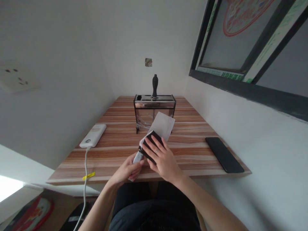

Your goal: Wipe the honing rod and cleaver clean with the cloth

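Note:
In front of me is a broad flat pale blade (162,124) with a light grey handle (138,157), which looks like a cleaver. My left hand (128,168) is closed around the handle near the table's front edge. Over the blade's lower part lies a dark rectangular pad (153,137), its exact kind unclear. My right hand (166,160), with a ring on one finger, presses the pad with its fingers along the top and the thumb at the near edge. A white edge shows beside the pad; what lies beneath is hidden.
Behind the blade stands a metal-framed box (155,105) with clear panels and an upright black handle (155,85). A white power bank (93,136) with a cable (85,170) lies left, a black phone (224,154) right. Walls flank the wooden table (115,128).

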Available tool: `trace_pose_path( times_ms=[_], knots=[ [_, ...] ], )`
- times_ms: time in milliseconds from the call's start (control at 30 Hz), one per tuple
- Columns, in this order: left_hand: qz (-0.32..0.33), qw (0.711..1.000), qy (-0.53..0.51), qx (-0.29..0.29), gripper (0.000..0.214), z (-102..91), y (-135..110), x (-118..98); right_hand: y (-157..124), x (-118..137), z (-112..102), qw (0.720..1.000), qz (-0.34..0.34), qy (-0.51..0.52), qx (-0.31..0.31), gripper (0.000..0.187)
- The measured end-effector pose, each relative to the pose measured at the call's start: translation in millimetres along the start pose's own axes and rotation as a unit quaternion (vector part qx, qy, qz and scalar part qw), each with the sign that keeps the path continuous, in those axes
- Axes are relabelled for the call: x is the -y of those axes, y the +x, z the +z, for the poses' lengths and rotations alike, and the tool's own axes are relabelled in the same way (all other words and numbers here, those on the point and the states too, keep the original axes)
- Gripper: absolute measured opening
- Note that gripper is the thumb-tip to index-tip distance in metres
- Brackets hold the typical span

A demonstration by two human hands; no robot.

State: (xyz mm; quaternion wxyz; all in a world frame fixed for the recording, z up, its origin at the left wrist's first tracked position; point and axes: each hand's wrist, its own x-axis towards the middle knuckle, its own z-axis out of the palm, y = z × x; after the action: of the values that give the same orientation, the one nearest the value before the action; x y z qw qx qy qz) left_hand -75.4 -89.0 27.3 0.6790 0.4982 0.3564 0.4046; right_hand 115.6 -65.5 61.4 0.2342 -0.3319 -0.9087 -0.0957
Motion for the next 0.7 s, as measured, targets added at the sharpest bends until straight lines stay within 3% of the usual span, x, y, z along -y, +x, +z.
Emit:
trace_pose_path(
  times_ms=[267,700],
  knots=[
    [0.002,1.000,0.011,-0.005,0.032,3.0,1,-2,-1,-4,-3,1.000,-0.010,-0.002,0.007,0.055],
    [-0.006,1.000,0.010,0.016,0.027,0.3,1,0,26,-72,-21,0.999,0.017,-0.022,-0.023,0.051]
  ],
)
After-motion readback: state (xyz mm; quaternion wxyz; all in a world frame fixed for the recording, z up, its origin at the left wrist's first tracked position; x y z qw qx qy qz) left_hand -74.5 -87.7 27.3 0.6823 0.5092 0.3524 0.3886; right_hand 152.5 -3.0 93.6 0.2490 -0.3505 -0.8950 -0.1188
